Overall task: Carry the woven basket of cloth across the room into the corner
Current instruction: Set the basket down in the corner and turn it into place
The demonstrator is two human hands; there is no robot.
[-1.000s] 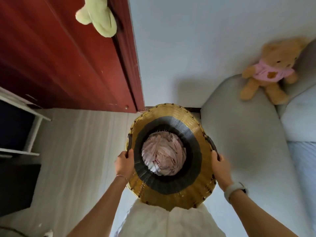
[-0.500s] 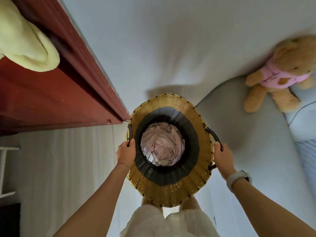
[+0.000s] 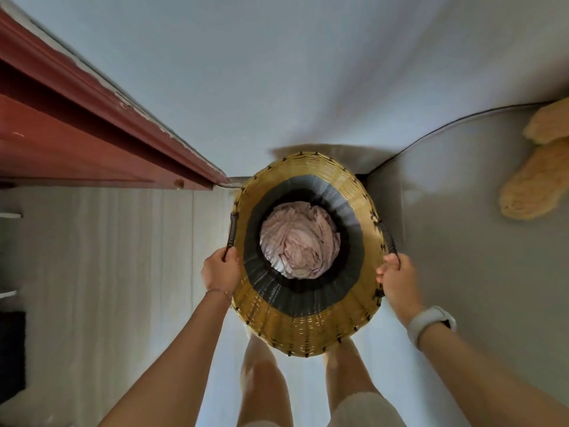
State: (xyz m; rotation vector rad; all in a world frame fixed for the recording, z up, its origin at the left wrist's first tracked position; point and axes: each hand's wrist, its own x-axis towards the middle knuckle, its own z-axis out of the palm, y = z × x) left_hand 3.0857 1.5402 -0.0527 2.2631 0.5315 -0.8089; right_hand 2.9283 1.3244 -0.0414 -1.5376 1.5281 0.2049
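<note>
Nearest the camera are the person's bare legs, and just ahead of them the woven basket [image 3: 303, 329], its near rim over the feet. The left hand [image 3: 221, 270] is closed around the dark left handle [image 3: 232, 231]; the right hand [image 3: 398, 278], a pale watch [image 3: 431, 322] on its wrist, is closed around the right handle [image 3: 390, 239]. The two sit level on opposite sides of the rim, neither nearer. Crumpled pink cloth [image 3: 300, 240] lies bunched at the bottom of the basket. Beyond the far rim, the basket meets the wall [image 3: 277, 72], between the red door frame [image 3: 101, 118] on the left and the grey sofa arm [image 3: 455, 192] on the right. The corner seems reached, so the coming move is probably straight down, and whether the base touches the floor cannot be told.
</note>
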